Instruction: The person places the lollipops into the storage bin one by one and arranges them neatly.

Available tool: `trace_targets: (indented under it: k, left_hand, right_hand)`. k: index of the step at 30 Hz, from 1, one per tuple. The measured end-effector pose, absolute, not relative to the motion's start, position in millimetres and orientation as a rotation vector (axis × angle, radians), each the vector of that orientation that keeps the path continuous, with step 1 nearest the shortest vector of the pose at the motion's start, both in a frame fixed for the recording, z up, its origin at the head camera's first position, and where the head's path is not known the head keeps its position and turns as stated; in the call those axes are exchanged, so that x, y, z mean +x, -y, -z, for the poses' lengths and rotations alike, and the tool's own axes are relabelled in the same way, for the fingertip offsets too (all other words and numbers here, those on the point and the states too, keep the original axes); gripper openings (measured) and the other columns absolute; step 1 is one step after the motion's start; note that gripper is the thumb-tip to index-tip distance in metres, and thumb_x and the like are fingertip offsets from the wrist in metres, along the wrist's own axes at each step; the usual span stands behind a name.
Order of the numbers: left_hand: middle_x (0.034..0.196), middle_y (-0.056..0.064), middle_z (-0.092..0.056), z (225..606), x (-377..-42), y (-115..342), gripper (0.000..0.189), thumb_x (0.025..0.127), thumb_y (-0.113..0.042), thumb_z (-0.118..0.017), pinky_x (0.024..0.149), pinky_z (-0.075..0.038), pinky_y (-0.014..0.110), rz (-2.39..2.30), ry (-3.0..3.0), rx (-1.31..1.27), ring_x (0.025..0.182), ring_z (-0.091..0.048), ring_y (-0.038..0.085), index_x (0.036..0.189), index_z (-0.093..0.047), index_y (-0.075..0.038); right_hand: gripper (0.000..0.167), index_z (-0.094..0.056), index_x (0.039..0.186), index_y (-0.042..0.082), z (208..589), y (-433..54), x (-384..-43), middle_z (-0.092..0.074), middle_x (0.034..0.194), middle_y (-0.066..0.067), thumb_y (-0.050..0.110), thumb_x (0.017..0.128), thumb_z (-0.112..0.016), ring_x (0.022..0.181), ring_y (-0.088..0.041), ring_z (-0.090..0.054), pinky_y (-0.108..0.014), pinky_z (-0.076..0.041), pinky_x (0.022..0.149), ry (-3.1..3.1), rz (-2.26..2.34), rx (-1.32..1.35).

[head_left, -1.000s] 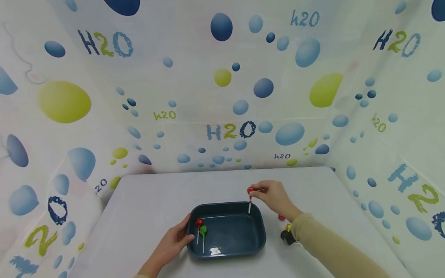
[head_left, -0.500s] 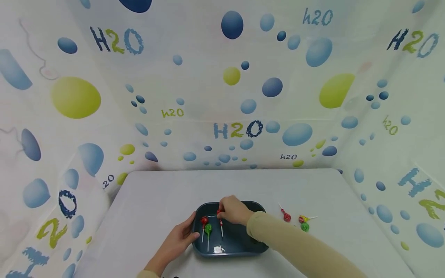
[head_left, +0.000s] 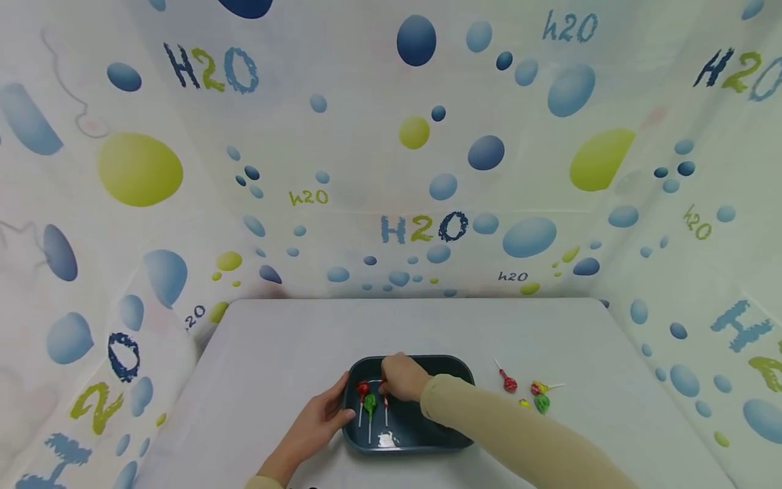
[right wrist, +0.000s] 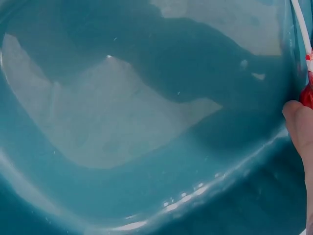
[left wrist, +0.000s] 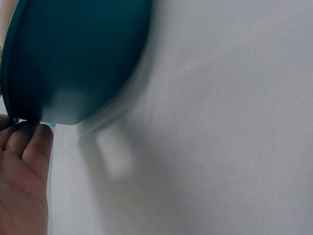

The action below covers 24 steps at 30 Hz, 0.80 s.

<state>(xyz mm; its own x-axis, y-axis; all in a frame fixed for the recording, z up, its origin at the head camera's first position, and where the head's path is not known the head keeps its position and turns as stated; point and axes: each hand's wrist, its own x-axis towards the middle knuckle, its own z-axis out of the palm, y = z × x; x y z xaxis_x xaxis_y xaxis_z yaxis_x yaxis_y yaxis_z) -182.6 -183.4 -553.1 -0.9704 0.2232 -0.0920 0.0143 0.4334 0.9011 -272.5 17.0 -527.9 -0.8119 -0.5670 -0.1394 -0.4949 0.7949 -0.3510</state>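
My left hand (head_left: 311, 422) grips the left end of a dark blue-green tray (head_left: 427, 429), thumb over the rim and fingers outside it. In the left wrist view, fingertips (left wrist: 43, 134) touch the edge of the tray wall (left wrist: 78, 63). Inside, a red lollipop (head_left: 363, 389) and a green lollipop (head_left: 370, 403) lie side by side at the left. Just right of them, my right hand (head_left: 404, 377) pinches another red lollipop (right wrist: 307, 97) by its head, low in the tray. Its white stick points toward me; the fingers partly hide the head.
Right of the tray, several lollipops lie on the white table (head_left: 293, 333): a red one (head_left: 510, 384), a red-and-yellow one (head_left: 539, 388), a green one (head_left: 542, 403) and a yellow piece (head_left: 524, 403) partly behind the sleeve. A patterned sheet (head_left: 366, 170) encloses the table.
My right hand has carried the red lollipop from above the tray's back right corner leftward and down, beside the two lollipops inside. My left hand keeps its grip; the head view has shifted slightly.
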Motion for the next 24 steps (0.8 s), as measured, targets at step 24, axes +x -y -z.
trace_targets:
  k: [24]
  left_hand:
    - [0.165, 0.021, -0.033, 551.8, -181.9, 183.5, 0.076, 0.097, -0.018, -0.07, 0.114, -0.045, 0.043, -1.571, -2.468, 0.196, 0.147, -0.043, 0.04, 0.16, -0.031, -0.006]
  right_hand:
    - [0.02, -0.074, 0.076, 0.008, 532.1, -9.4, -269.4, -0.059, 0.058, 0.004, 0.022, 0.088, -0.082, 0.051, -0.007, -0.048, -0.017, -0.043, 0.047, -2.787, 0.423, -0.819]
